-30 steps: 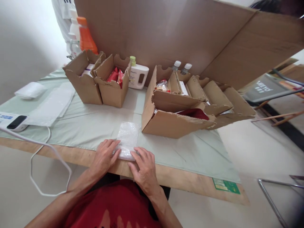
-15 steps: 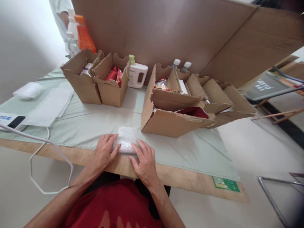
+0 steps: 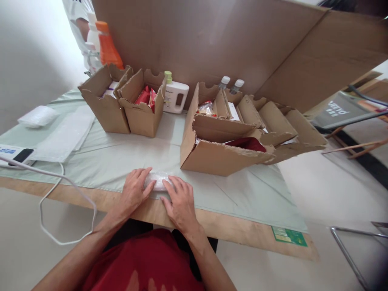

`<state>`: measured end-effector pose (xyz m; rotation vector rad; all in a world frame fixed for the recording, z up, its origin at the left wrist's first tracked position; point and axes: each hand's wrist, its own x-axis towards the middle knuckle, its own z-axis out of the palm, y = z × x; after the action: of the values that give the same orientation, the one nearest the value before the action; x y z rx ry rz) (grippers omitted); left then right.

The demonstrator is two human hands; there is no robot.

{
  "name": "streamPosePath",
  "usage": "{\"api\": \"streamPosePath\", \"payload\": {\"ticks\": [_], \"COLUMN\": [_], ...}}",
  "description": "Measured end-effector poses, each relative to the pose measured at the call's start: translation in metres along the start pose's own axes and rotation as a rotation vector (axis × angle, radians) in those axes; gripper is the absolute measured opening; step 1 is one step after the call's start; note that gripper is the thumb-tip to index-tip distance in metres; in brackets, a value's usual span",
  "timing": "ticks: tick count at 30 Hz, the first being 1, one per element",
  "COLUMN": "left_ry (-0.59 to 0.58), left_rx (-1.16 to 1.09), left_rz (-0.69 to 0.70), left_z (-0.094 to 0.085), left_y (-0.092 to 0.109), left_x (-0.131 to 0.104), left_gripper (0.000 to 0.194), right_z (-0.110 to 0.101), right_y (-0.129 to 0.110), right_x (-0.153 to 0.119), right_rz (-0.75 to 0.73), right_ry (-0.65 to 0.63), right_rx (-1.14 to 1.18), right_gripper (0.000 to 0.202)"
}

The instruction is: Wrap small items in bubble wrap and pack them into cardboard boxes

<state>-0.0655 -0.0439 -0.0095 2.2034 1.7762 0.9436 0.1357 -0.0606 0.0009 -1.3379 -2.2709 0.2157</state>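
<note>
A small roll of clear bubble wrap lies near the front edge of the cloth-covered table. At its left end is my left hand, thumb and fingers closed around it. My right hand grips the opposite end, fingers over the top and thumb on the near side. Whether anything is wrapped inside cannot be seen. Flat sheets of bubble wrap lie farther left, with a white bubble-wrap bundle beyond them.
Cardboard bins stand at the back left and right, holding packages. A white jug and orange bottle are behind. A white cable loops off the left edge. A person stands at the far left.
The flat bubble-wrap piece has been rolled toward me into a narrower roll, its far flap no longer spread out. Both hands have shifted slightly closer together.
</note>
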Motion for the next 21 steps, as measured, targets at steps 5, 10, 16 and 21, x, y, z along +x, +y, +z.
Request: {"api": "streamPosePath", "payload": {"ticks": [5, 10, 16, 21], "left_ry": [0.022, -0.024, -0.289, -0.241], "left_rx": [-0.261, -0.839, -1.089, -1.076], "left_rz": [-0.268, -0.58, -0.701, -0.706], "left_z": [-0.008, -0.008, -0.026, -0.01], "left_y": [0.006, 0.029, 0.054, 0.072], "left_x": [-0.025, -0.043, -0.021, -0.016], "left_gripper": [0.041, 0.073, 0.06, 0.047], "right_z": [0.014, 0.004, -0.024, -0.028], "right_y": [0.008, -0.003, -0.009, -0.002], "right_x": [0.013, 0.001, -0.031, -0.05], "right_rz": [0.086, 0.21, 0.53, 0.657], "right_ry": [0.033, 0.066, -0.106, 0.051], "right_rx": [0.098, 0.413, 1.02, 1.421], "right_gripper": [0.034, 0.031, 0.037, 0.085]}}
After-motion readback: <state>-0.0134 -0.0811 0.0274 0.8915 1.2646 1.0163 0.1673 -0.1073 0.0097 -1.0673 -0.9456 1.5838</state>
